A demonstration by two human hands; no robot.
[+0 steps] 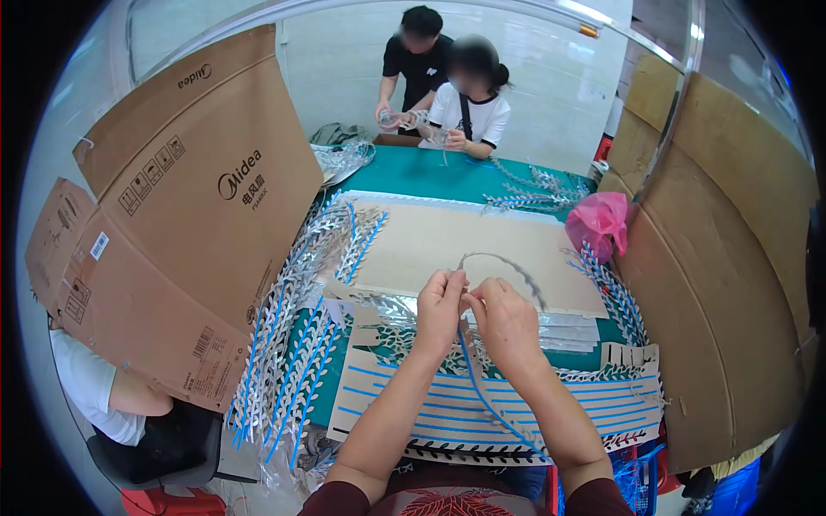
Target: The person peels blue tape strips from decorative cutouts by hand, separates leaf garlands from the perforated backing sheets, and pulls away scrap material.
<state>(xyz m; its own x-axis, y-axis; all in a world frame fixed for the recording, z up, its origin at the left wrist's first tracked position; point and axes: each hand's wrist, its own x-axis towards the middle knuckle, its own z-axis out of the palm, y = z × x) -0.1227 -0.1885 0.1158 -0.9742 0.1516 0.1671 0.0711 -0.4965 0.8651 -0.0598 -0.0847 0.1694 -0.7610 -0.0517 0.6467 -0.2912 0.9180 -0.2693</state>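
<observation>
Close together over the table's middle, my left hand [440, 311] and my right hand [504, 320] pinch one leaf-shaped trim strip. Its grey leafy end arcs up and to the right beyond my fingers. A blue-backed length of the strip [478, 385] hangs down between my forearms. Which part each fingertip grips is hard to make out. Under my arms lies a cardboard board [361, 365] with rows of blue lines and leaf trim along its edges. Many silver leaf strips with blue backing [288, 318] are heaped to the left.
A large cardboard sheet [206, 215] stands at left, another [714, 284] at right. A beige board [465, 232] lies on the green table [404, 168]. A pink plastic bag [598, 225] sits beside more leaf strips [615, 297]. Two people handle material at the far side; another person sits at left.
</observation>
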